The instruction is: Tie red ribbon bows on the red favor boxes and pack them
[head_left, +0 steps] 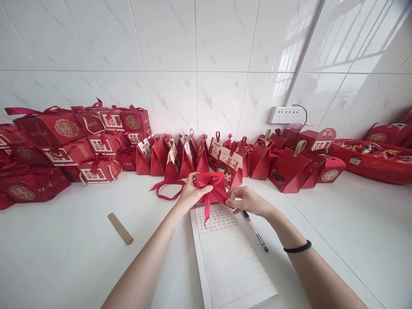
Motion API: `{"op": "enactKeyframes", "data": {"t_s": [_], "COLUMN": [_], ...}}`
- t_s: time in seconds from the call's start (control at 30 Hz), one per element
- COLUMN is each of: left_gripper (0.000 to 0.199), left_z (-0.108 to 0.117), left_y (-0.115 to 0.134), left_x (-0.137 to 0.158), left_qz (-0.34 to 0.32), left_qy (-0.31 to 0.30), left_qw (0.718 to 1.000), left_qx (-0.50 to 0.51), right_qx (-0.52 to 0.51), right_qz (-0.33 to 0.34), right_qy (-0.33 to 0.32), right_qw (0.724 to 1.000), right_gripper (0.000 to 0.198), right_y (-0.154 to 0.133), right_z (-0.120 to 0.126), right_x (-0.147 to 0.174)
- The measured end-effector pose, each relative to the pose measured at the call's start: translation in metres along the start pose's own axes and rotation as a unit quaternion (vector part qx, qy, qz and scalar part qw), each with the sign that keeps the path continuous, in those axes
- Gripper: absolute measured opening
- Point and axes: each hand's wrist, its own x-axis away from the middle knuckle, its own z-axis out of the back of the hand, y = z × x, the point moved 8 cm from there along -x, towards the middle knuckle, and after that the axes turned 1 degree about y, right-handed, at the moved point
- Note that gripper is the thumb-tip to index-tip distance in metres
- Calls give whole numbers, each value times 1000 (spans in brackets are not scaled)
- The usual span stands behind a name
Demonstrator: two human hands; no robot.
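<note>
A small red gift box (202,198) with a dark red ribbon (207,208) across its front is held above the top of a handwritten notebook (231,262). My left hand (192,193) grips the box's left side, its thumb pressed over the ribbon's crossing. At the lower right of the box, my right hand (246,200) has its fingers curled and pinched on the ribbon's other tail. One tail hangs down over the written page. A black pen (257,234) lies on the notebook's right edge, below my right hand.
Red boxes (64,128) are stacked at the left. Handled red gift boxes (259,161) line the tiled wall. A red basin (363,165) of wrapped sweets stands at the right. A power strip (286,115) is by the wall; a tan strap (119,228) lies left on the white table.
</note>
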Motion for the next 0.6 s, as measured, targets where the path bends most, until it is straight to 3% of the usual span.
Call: {"op": "enactKeyframes", "data": {"t_s": [0.4,0.6], "left_gripper": [54,53], "left_z": [1,1], "left_y": [1,1], "left_x": [0,-1], "left_qz": [-4,-7], "left_qy": [2,1], "left_qw": [1000,1000], "left_qx": [-12,-16], "right_qx": [-17,32], "right_qz": [-19,19], "right_qy": [-28,-45], "right_qw": [999,998], "right_gripper": [29,30], "right_y": [6,2], "right_z": [-2,-2], "right_x": [1,2]}}
